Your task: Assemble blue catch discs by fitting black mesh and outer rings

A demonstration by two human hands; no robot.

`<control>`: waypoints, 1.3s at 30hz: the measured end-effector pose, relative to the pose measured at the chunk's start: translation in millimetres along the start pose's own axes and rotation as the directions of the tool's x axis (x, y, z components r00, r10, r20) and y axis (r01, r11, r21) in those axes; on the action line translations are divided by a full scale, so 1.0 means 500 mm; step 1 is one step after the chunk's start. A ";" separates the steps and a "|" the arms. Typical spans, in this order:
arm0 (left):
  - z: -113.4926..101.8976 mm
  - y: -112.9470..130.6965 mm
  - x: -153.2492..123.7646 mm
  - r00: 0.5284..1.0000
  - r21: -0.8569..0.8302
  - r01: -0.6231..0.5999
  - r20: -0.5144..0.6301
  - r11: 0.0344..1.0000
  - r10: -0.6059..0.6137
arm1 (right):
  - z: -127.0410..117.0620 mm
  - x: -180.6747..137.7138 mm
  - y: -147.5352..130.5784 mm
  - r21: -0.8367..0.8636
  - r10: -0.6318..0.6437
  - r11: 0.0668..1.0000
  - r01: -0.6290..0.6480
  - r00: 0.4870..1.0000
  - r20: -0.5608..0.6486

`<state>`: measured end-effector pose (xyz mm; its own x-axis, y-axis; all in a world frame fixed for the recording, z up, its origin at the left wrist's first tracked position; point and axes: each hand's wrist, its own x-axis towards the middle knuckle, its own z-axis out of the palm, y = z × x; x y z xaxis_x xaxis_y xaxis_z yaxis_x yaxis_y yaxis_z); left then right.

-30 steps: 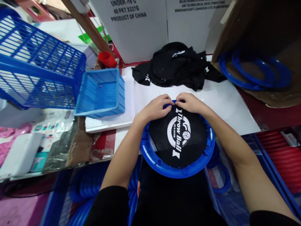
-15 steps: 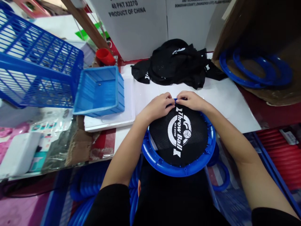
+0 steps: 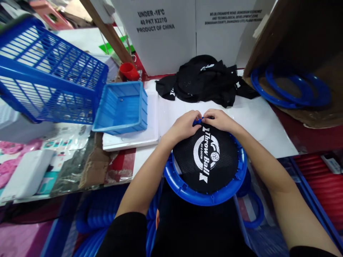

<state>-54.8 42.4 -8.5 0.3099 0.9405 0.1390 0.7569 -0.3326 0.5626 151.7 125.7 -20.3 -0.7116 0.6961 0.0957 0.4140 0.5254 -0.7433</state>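
Note:
A blue plastic ring (image 3: 205, 200) lies partly over the table's front edge, tilted toward me. Across it stretches a black mesh disc (image 3: 225, 157) printed "Throw Ball" in white. At the far rim my left hand (image 3: 186, 124) pinches the mesh edge and ring, fingers closed. Right beside it, my right hand (image 3: 218, 119) is closed on the same stretch of rim, its fingertips nearly meeting the left ones. Some blue of the ring shows between the hands. Along the near left rim a gap remains between mesh and ring.
Black mesh pieces (image 3: 206, 80) lie heaped behind the hands. A blue bin (image 3: 120, 107) and a blue basket (image 3: 53, 75) stand left, with a red cup (image 3: 129, 71) behind. Right, an open carton (image 3: 318, 116) holds blue rings. Stacked blue rings (image 3: 99, 214) sit below the table.
The whole view has shifted slightly, with the scene lower in the picture. Both hands remain at the far rim; the fingers have shifted a little and more blue rim shows between them.

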 end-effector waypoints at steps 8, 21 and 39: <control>-0.011 0.025 -0.012 0.990 0.220 -0.122 0.094 0.968 0.104 | 0.004 -0.001 -0.005 -0.004 0.054 0.999 -0.054 0.998 -0.037; -0.084 -0.008 -0.029 0.997 0.116 -0.065 -0.033 0.991 0.069 | -0.069 -0.046 0.016 -0.324 0.184 0.909 -0.264 0.949 -0.256; -0.025 0.048 -0.042 0.963 0.144 -0.059 0.269 0.988 0.019 | -0.145 -0.092 -0.002 -0.074 0.081 0.994 -0.080 0.997 0.007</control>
<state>-50.4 15.3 12.5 0.4675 0.8808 -0.0753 0.8122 -0.3944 0.4298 225.1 128.9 23.9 -0.6797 0.7328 0.0308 0.5106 0.5029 -0.6974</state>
